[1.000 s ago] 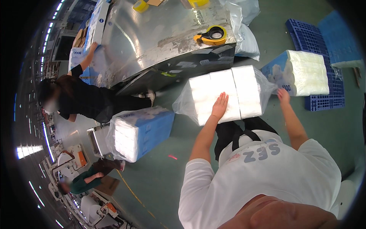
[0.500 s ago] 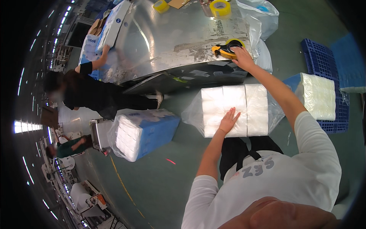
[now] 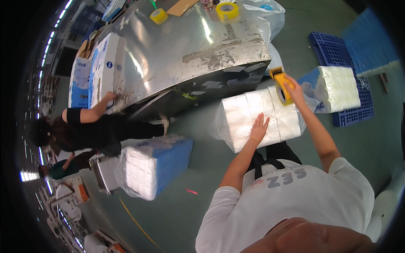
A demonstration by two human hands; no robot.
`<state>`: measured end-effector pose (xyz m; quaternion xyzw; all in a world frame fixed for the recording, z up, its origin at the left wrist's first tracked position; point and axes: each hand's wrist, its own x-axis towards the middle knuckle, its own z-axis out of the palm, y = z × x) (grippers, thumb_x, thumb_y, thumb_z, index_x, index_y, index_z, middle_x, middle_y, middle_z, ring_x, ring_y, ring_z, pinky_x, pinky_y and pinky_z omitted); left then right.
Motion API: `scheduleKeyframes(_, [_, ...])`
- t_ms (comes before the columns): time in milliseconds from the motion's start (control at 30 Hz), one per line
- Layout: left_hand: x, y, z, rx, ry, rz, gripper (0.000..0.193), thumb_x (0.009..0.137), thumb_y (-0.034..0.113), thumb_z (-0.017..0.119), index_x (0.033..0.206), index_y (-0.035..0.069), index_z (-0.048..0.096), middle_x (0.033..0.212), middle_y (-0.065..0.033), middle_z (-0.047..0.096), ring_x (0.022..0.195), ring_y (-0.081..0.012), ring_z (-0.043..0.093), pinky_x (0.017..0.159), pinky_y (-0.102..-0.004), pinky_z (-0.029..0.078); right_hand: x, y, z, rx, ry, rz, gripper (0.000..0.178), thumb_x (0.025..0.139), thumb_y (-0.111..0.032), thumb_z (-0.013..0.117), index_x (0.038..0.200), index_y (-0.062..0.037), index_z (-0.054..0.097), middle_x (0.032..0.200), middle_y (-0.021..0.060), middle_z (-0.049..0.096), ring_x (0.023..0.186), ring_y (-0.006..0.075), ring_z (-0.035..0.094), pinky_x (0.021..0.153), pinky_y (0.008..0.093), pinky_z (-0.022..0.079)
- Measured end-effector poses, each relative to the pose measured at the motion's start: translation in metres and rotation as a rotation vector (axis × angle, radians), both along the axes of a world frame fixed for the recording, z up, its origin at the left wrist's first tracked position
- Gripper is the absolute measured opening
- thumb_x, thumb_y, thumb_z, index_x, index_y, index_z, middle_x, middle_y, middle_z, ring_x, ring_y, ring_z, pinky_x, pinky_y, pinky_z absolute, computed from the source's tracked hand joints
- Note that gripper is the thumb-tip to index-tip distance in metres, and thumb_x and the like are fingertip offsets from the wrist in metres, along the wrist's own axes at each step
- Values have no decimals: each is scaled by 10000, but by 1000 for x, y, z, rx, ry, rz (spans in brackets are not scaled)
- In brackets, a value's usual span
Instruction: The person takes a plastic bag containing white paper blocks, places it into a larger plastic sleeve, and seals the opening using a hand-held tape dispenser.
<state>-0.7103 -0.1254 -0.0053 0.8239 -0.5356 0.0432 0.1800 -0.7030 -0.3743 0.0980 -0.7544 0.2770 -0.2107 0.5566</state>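
A yellow-and-black tape dispenser (image 3: pixel 281 86) is gripped in my right hand (image 3: pixel 295 92), raised over the right part of a bagged pack of white rolls or tissue (image 3: pixel 241 117). My left hand (image 3: pixel 259 128) lies flat on the top of that pack, its fingers spread and nothing in them. Loose clear film sticks out at the pack's left and right ends. The pack is just in front of me, beside the metal table (image 3: pixel 177 46).
Yellow tape rolls (image 3: pixel 227 11) lie on the table. A second blue-and-white pack (image 3: pixel 160 168) stands on the floor at left, another (image 3: pixel 337 88) on a blue plastic pallet (image 3: pixel 337 46) at right. A co-worker in black (image 3: pixel 90 128) stands by the table's left end, touching a package (image 3: pixel 105 69).
My right hand has lifted the tape dispenser off the table and brought it over the pack. My left hand stays on the pack, which has turned slightly. The view has shifted.
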Motion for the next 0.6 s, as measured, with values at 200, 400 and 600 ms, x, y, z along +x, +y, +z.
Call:
scheduleKeyframes(200, [-6,-1,9,170,78,47,475,769,86,414,1239,64,348,1320,-220,233,1226,-317,248,969,-407,266,-40,6,-33,-68,325,-20,358,774,-296,551,1075,-101,552,991,132,584,880,222,565,763,269,422])
scheduleKeyframes(400, [-22,-5,45,80,110,-546,481,773,143,388,1243,57,337,1341,-102,248,1243,-211,227,1015,-405,164,-23,49,34,-568,920,76,725,595,-542,616,1228,-269,390,935,188,547,893,302,553,735,356,443])
scheduleKeyframes(600, [-13,-23,17,273,56,-400,496,867,308,286,1329,166,177,1392,37,123,1277,-149,112,1034,-369,77,-22,28,10,-527,845,67,578,620,-320,585,1177,-265,443,901,173,580,830,305,572,706,378,461])
